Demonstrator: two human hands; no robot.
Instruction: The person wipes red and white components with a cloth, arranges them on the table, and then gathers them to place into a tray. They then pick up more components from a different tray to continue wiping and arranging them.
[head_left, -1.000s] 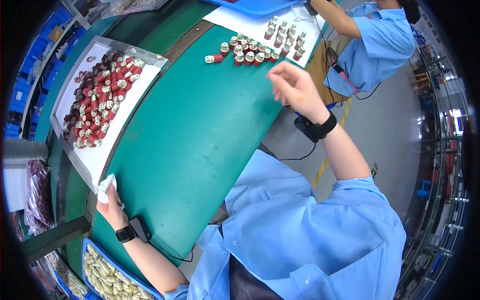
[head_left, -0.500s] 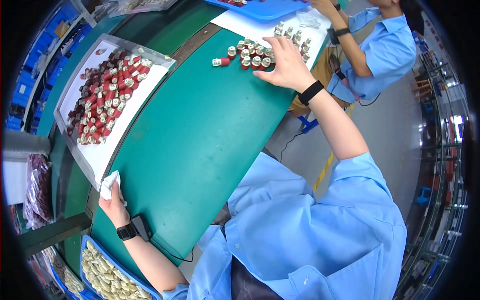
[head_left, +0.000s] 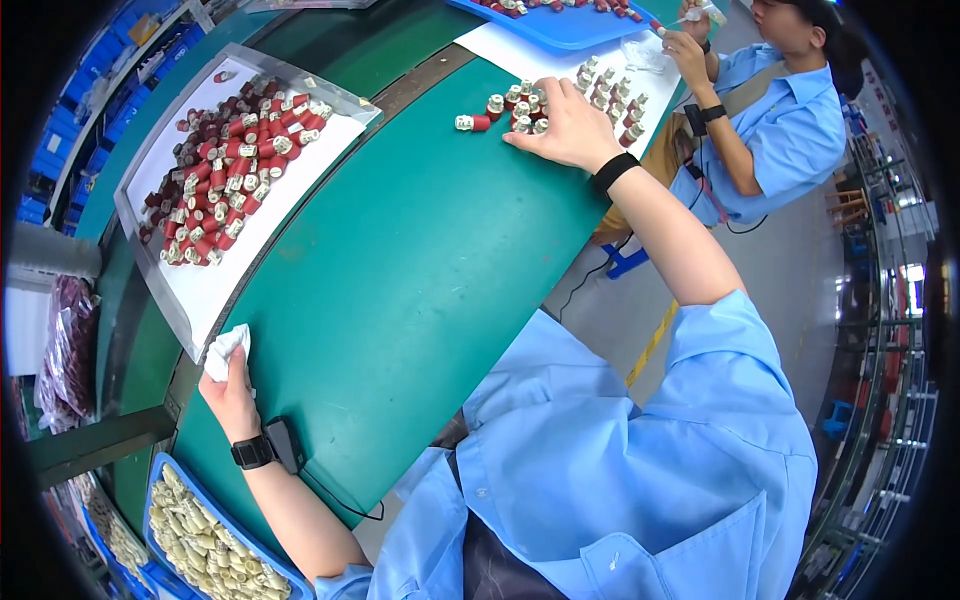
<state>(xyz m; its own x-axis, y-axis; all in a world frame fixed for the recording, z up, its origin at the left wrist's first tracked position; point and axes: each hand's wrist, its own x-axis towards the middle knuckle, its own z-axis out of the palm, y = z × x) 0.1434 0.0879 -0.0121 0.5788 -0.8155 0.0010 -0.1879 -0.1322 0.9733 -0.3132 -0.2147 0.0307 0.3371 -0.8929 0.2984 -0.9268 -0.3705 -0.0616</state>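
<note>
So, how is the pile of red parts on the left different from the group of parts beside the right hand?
The pile is a jumbled heap, while the group by the right hand mostly stands upright, with one part on its side. The pile has many more parts than the visible group. The pile lies on a white surface, the group on the green table. Parts in both have red bodies and pale ends.
</note>
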